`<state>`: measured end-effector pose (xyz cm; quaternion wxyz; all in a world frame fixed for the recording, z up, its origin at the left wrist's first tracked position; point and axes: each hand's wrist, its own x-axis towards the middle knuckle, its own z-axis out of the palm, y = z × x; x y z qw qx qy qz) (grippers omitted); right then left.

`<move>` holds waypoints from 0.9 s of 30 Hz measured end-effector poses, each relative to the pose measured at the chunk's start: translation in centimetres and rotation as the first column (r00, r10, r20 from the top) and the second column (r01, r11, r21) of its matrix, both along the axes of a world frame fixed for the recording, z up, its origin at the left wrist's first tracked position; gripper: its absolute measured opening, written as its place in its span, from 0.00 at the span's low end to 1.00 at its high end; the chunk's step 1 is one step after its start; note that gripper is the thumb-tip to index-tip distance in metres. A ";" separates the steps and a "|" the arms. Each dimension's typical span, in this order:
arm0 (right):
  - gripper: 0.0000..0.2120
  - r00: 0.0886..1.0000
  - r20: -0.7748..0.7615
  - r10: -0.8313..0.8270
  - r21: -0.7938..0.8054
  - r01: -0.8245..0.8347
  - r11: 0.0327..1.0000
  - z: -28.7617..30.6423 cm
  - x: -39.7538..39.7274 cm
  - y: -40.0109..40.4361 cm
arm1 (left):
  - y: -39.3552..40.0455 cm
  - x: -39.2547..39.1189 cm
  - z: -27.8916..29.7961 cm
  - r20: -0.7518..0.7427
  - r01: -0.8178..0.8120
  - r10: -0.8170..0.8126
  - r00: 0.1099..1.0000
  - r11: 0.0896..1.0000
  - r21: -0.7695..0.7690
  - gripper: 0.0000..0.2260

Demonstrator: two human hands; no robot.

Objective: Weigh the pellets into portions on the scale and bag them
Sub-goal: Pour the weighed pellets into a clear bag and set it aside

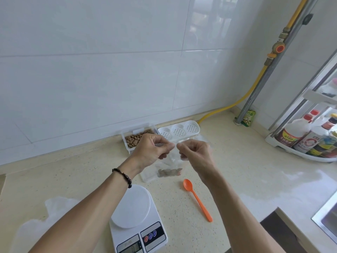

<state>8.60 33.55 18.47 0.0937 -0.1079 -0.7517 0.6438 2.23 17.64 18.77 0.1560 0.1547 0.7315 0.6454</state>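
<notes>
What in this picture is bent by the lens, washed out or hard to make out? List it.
Head view: wide-angle lens bows the wall tiles and leans the pipe; glare whitens the counter at right; the clear bag nearly vanishes between left hand and right hand; the scale readout is unreadable.
</notes>
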 end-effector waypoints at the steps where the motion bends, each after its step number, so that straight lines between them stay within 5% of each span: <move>1: 0.09 1.000 -0.004 -0.008 0.038 0.008 0.999 -0.2 -0.1 0.4 | 0.5 -0.1 0.0 0.004 0.010 -0.010 1.000 1.000 -0.005 0.06; 6: 0.09 0.991 0.012 -0.132 0.072 0.131 0.989 -1.0 -0.7 4.7 | 3.8 -1.0 -0.3 0.023 0.023 -0.023 0.999 1.000 0.003 0.06; 11: 0.10 0.998 0.058 0.014 -0.135 -0.006 0.991 -1.7 -1.8 10.2 | 9.3 -2.6 -1.3 -0.017 -0.032 0.031 0.999 0.998 -0.055 0.09; 17: 0.08 0.997 0.074 -0.006 -0.070 0.011 0.998 -3.1 -3.7 16.5 | 16.2 -3.8 -2.6 -0.005 -0.021 0.021 1.000 0.995 -0.093 0.08; 23: 0.11 0.990 0.134 -0.038 -0.174 0.061 0.983 -4.7 -4.1 23.3 | 21.7 -5.0 -3.4 0.066 -0.101 0.103 0.992 0.994 -0.039 0.08; 27: 0.15 0.943 0.316 0.103 0.010 -0.112 0.994 -7.4 -3.6 27.9 | 25.1 -6.4 -4.3 0.222 -0.170 0.154 0.963 0.984 0.055 0.07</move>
